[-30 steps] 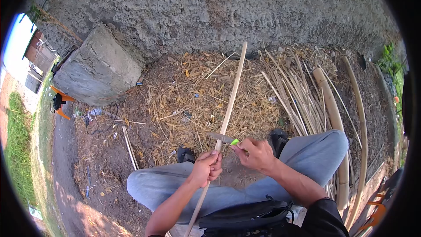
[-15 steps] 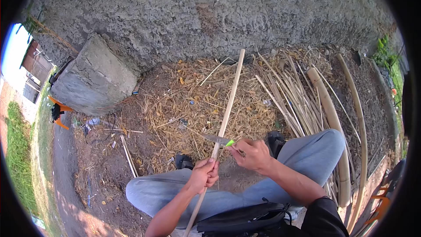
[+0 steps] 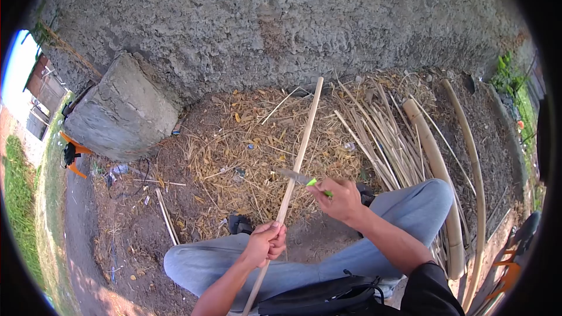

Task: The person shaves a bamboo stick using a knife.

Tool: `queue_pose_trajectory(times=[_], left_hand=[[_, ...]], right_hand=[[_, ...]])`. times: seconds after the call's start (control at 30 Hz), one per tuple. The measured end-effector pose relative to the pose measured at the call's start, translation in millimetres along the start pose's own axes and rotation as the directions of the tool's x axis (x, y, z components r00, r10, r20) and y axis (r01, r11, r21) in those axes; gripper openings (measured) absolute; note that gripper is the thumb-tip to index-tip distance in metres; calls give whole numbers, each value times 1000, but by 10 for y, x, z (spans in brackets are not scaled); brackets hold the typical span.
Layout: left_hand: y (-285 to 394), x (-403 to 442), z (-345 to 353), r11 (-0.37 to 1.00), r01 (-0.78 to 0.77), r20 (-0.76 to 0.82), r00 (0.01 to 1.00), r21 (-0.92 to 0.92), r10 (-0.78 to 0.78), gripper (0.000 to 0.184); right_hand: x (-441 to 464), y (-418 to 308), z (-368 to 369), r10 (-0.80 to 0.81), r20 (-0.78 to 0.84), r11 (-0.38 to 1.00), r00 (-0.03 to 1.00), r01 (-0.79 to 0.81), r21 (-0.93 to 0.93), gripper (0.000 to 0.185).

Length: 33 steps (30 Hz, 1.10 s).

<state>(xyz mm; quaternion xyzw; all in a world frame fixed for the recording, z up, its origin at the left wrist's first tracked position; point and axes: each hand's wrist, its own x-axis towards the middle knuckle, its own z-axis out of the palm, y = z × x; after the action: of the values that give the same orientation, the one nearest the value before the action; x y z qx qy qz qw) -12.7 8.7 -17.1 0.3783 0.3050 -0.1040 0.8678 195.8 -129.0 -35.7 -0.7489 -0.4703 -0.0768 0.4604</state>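
My left hand (image 3: 266,244) is wrapped around a long pale bamboo strip (image 3: 302,147), which slants from my lap up toward the wall. In my right hand (image 3: 341,200) is a knife (image 3: 295,175) with a bright green handle, the fingers closed around it. Its blade lies across the strip, some way above my left hand; whether the edge bites into the surface I cannot tell. The lower end of the strip runs down past my left forearm over my lap.
Split bamboo strips (image 3: 383,134) lie in a heap at right, beside a thick bamboo pole (image 3: 433,181) and a thinner curved pole (image 3: 471,181). Dry shavings (image 3: 234,152) cover the ground before me. A concrete block (image 3: 126,108) stands at left against the rough wall (image 3: 281,23).
The knife has moved up along the strip, away from my left hand, with my right hand. My left hand keeps its hold. The whole view has shifted slightly.
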Motion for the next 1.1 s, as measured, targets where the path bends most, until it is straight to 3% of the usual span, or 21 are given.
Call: queue_pose_trajectory(times=[0.03,0.13,0.27,0.3,0.4,0.47,0.53,0.63,0.73,0.77,0.83,0.87,0.93,1.0,1.1], left_hand=[[18,-4,-31,1000,-2,9,1000,-28,2,29],[49,-31,-6,999,-44,-14,999,15,44,30],[168,-41,-1,997,-76,56,995,-13,77,31],[136,-62,-2,999,-44,60,997,-31,46,31],[113,-59,-21,999,2,64,998,-38,0,30],[135,-50,-3,999,8,50,999,-42,-6,31],[114,-24,-7,999,3,60,998,-39,0,31],[-13,-84,-14,999,50,65,997,6,-51,32],[-60,-55,-4,995,94,86,992,44,-98,32],[-61,-31,-57,995,90,107,990,39,-94,32],[-76,4,-64,996,83,126,988,16,-84,32],[-87,-5,-47,998,58,102,993,4,-58,32],[-108,-49,-32,999,43,62,997,-8,-43,32],[-135,-86,10,999,28,32,999,46,-29,31],[-133,-136,-10,998,56,60,997,31,-58,31]], right_hand=[[-118,-94,42,-120,39,992,992,119,30,27],[-135,-98,71,-179,63,983,982,181,-39,26],[75,-12,143,-93,-129,993,987,82,-84,27],[168,101,78,1,-130,994,991,-15,-108,27],[65,91,15,4,-34,996,999,-7,-90,29],[-84,-191,29,-94,-31,994,995,92,-65,29],[-194,-295,43,-256,107,961,961,265,-76,28],[147,118,-21,80,-101,989,992,-91,-113,27],[332,376,-176,106,-112,980,988,-123,-159,30],[243,291,-180,96,-72,979,993,-108,-171,28],[-19,52,-36,-128,-10,990,992,128,-53,30],[-112,-52,-34,-130,2,990,992,130,-49,30],[-256,-236,-25,-345,170,923,923,367,-119,31],[-260,-45,8,-339,102,933,935,349,-93,31],[47,301,-138,-47,-115,989,992,29,-147,27]])
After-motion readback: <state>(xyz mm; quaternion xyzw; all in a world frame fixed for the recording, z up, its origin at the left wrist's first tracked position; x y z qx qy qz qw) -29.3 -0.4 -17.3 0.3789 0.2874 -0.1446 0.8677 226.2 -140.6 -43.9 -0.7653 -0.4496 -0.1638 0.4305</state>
